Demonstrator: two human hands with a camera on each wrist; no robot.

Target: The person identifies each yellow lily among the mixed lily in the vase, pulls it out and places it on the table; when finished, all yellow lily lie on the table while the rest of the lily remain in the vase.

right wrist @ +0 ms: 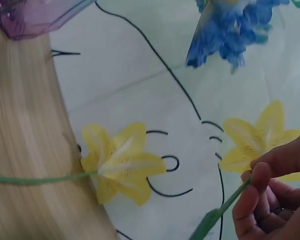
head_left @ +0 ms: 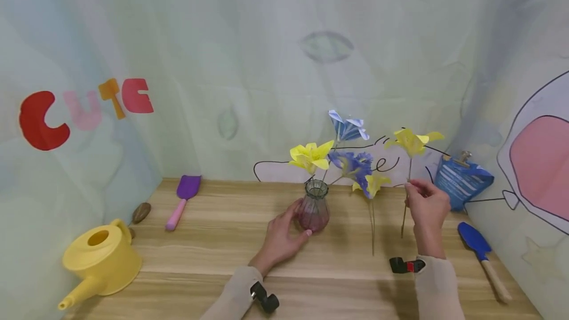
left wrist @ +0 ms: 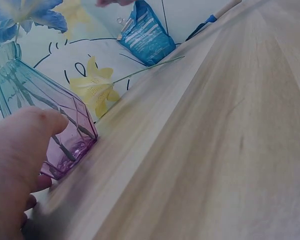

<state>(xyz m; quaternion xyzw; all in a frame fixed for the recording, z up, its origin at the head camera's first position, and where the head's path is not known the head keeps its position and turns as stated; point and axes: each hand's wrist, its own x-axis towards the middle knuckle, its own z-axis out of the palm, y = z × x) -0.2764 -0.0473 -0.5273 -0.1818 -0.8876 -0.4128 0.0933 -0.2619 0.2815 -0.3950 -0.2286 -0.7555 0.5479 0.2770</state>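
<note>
A glass vase [head_left: 313,211], greenish at the neck and purple at the base, stands on the table. My left hand [head_left: 284,236] holds it low, with thumb and fingers around its sides. In the vase are a yellow lily [head_left: 311,156], a light blue flower [head_left: 348,127] and a ruffled blue-purple flower [head_left: 353,166]. To the right, my right hand [head_left: 428,206] pinches the green stem of another yellow lily [head_left: 411,142], held upright with the bloom above the fingers. Between the vase and that hand, one more yellow lily [right wrist: 122,162] lies on the table, its bloom toward the back wall.
A blue bag [head_left: 462,181] with a clip sits at the back right, and a blue trowel [head_left: 475,241] lies at the right edge. On the left are a yellow watering can [head_left: 104,260], a purple shovel [head_left: 188,187] and a brown stone-like object [head_left: 141,213]. A printed curtain backs the table.
</note>
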